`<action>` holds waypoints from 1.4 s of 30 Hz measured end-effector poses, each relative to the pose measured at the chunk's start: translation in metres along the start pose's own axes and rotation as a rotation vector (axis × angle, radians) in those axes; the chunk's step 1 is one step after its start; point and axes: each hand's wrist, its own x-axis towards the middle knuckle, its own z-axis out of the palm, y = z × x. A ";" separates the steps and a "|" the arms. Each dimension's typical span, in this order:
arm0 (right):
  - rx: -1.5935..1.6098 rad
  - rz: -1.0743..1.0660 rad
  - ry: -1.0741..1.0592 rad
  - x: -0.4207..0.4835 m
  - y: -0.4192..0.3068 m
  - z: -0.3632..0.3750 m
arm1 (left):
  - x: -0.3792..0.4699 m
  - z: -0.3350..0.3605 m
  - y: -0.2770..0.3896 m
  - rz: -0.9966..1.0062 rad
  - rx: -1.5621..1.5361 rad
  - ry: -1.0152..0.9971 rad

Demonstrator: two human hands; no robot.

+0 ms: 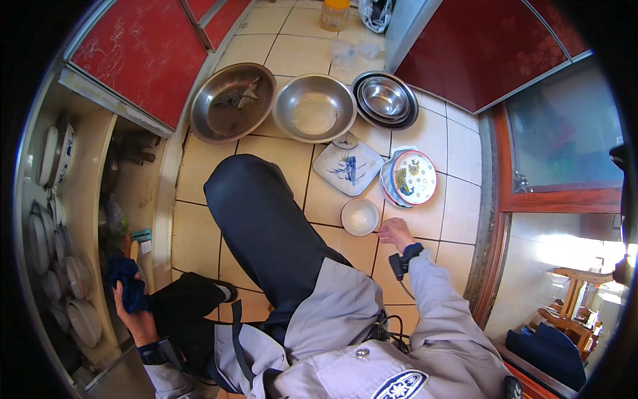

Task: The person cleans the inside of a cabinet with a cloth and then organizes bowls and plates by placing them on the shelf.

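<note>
My left hand (134,316), beside the open cabinet on the left, grips a dark blue cloth (129,284). My right hand (395,233) is over the tiled floor at the lower right rim of a small white bowl (360,217); its fingertips are close to the bowl, and whether they touch it I cannot tell. Above the bowl lies a square white dish (349,164) with a blue painted design. To its right is a stack of patterned plates (414,178), the top one round with a red rim.
Beyond them stand a metal basin with murky water and a dark cloth-like thing (204,109), a metal basin (315,130) and nested metal bowls (384,98). The cabinet shelf (102,164) holds dishes (82,321). A jar (334,17) and plastic bags (349,52) lie farther off. A wooden door frame (503,164) is right.
</note>
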 end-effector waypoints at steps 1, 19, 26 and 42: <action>-0.046 0.033 -0.005 0.006 0.007 0.012 | 0.000 -0.001 0.000 0.004 0.037 0.004; 0.156 -0.065 -0.071 0.030 0.032 0.047 | -0.009 0.001 0.000 0.028 0.171 0.025; 0.134 -0.103 -0.216 -0.023 -0.062 0.065 | -0.011 0.011 0.002 0.012 0.104 0.020; -0.325 -0.536 -0.511 -0.129 -0.332 0.281 | 0.000 0.015 0.022 0.024 -0.130 -0.033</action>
